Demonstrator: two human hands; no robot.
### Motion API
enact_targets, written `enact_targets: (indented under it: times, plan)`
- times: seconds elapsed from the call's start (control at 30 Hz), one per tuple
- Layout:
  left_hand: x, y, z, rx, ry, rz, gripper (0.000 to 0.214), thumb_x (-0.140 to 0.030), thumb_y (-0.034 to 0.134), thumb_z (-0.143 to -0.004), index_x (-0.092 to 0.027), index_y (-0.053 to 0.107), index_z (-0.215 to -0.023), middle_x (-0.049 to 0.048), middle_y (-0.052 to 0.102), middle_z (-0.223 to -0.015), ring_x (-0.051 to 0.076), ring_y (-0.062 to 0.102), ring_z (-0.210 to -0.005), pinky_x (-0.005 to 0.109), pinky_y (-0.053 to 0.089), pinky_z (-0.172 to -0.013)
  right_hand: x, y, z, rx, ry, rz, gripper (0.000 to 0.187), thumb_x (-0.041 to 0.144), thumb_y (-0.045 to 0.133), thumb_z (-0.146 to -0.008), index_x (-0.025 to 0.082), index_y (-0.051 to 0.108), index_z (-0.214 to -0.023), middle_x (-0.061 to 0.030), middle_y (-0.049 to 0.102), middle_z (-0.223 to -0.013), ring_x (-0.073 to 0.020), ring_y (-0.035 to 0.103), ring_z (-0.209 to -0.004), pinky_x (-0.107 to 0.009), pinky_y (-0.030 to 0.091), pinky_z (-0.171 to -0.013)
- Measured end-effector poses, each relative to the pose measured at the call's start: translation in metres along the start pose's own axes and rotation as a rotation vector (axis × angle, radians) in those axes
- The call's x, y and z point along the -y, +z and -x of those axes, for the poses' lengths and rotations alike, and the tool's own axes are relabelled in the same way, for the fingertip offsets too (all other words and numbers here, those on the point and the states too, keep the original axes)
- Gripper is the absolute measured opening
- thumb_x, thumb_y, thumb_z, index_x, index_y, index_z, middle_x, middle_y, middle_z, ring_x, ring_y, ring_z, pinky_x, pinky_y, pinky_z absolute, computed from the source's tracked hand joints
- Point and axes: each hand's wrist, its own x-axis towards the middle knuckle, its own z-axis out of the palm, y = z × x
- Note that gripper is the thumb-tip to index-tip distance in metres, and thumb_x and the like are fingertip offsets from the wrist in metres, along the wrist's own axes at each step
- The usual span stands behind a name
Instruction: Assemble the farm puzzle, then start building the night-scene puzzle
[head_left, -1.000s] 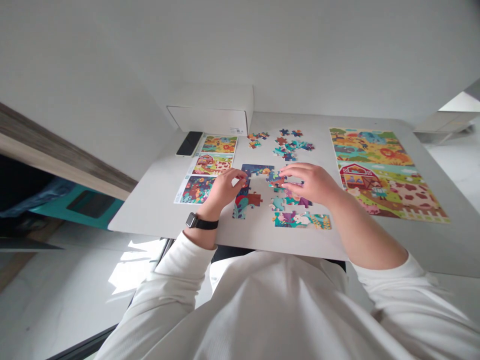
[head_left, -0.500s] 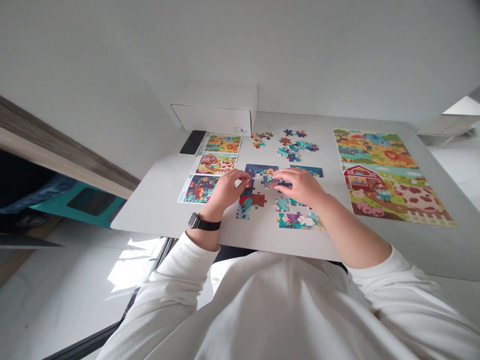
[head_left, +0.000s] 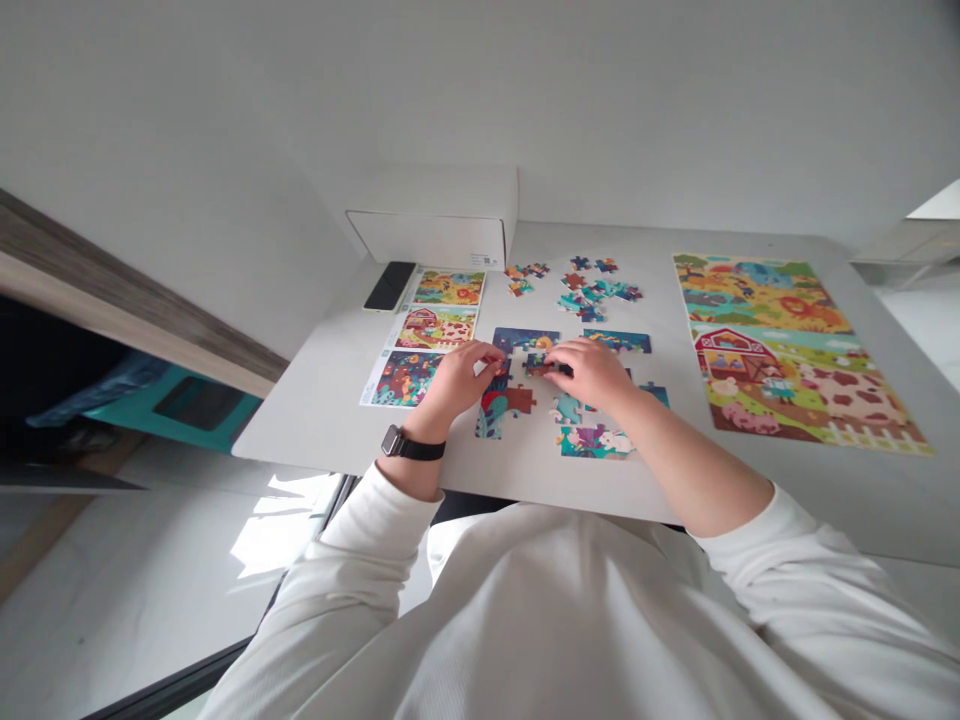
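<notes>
My right hand (head_left: 596,372) pinches a dark blue and brown puzzle piece (head_left: 535,364) between thumb and fingers, held over the gap in a partly joined jigsaw. My left hand (head_left: 466,380) is closed at the jigsaw's left side, its fingertips on a dark puzzle piece (head_left: 498,384) there. Below the left fingertips lies a joined section with a red and teal plant (head_left: 493,412). A blue top-edge section (head_left: 619,341) sits beyond my right hand. Nearer me are a teal piece (head_left: 568,409) and a strip with a white rabbit (head_left: 598,442). My right hand and forearm hide some pieces.
Loose puzzle pieces (head_left: 592,292) lie scattered toward the back, with a smaller cluster (head_left: 523,278) beside them. A picture sheet (head_left: 405,378) and a phone (head_left: 389,286) are on the left. A white box (head_left: 427,238) stands behind them. Two finished pictures (head_left: 795,375) lie right.
My right hand has moved slightly left and down with the puzzle piece, which now looks more tilted. My left hand stays nearly in place. The whole view has shifted a little.
</notes>
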Motion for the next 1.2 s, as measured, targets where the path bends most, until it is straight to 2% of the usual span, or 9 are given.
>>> enact_targets:
  times: [0.27, 0.53, 0.73, 0.83, 1.0, 1.2]
  plan:
    - [-0.002, -0.003, 0.000, -0.015, -0.018, -0.013, 0.018, -0.020, 0.061, -0.095, -0.023, 0.076, -0.106, 0.0060, 0.079, -0.105, 0.023, 0.073, -0.101, 0.038, 0.058, -0.098, 0.002, 0.012, -0.003, 0.034, -0.021, 0.036, 0.014, 0.031, 0.076, -0.100, 0.024, 0.082, -0.110, -0.0106, 0.084, -0.114, -0.0325, 0.072, -0.108, -0.048, 0.053, -0.100]
    - [-0.001, -0.006, 0.000, -0.086, -0.057, -0.070, 0.028, -0.012, 0.056, -0.094, -0.022, 0.076, -0.110, 0.0068, 0.080, -0.109, 0.024, 0.072, -0.105, 0.038, 0.057, -0.099, 0.008, 0.008, -0.001, 0.040, -0.062, 0.034, 0.020, 0.024, 0.070, -0.101, 0.026, 0.085, -0.115, -0.0111, 0.080, -0.121, -0.0327, 0.069, -0.113, -0.051, 0.052, -0.106]
    - [-0.005, -0.007, 0.001, -0.062, -0.050, -0.056, 0.023, -0.013, 0.060, -0.093, -0.021, 0.075, -0.107, 0.0067, 0.078, -0.106, 0.023, 0.071, -0.102, 0.036, 0.057, -0.097, 0.011, 0.008, 0.001, 0.099, -0.064, 0.061, 0.023, 0.025, 0.074, -0.099, 0.026, 0.084, -0.120, -0.0127, 0.077, -0.132, -0.0342, 0.066, -0.121, -0.052, 0.051, -0.110]
    - [-0.009, -0.007, 0.002, -0.048, -0.068, -0.045, 0.021, -0.014, 0.061, -0.093, -0.021, 0.076, -0.106, 0.0063, 0.077, -0.105, 0.023, 0.071, -0.101, 0.036, 0.057, -0.096, 0.012, 0.009, -0.004, 0.129, -0.036, 0.070, 0.022, 0.024, 0.073, -0.100, 0.023, 0.084, -0.120, -0.0124, 0.077, -0.131, -0.0329, 0.067, -0.120, -0.049, 0.049, -0.110]
    - [-0.008, -0.007, 0.002, -0.046, -0.063, -0.018, 0.019, -0.015, 0.061, -0.095, -0.022, 0.075, -0.106, 0.0062, 0.077, -0.105, 0.024, 0.071, -0.101, 0.037, 0.056, -0.097, 0.016, 0.006, -0.018, 0.201, -0.017, 0.159, 0.018, 0.023, 0.071, -0.099, 0.021, 0.084, -0.111, -0.0107, 0.080, -0.114, -0.0315, 0.066, -0.109, -0.045, 0.048, -0.102]
    - [-0.007, -0.007, 0.003, -0.063, -0.047, 0.014, 0.020, -0.013, 0.062, -0.093, -0.022, 0.075, -0.105, 0.0052, 0.077, -0.105, 0.023, 0.071, -0.101, 0.036, 0.056, -0.096, 0.018, 0.001, -0.034, 0.138, -0.019, 0.184, 0.022, 0.024, 0.072, -0.098, 0.023, 0.083, -0.117, -0.0095, 0.080, -0.126, -0.0323, 0.065, -0.113, -0.045, 0.046, -0.099]
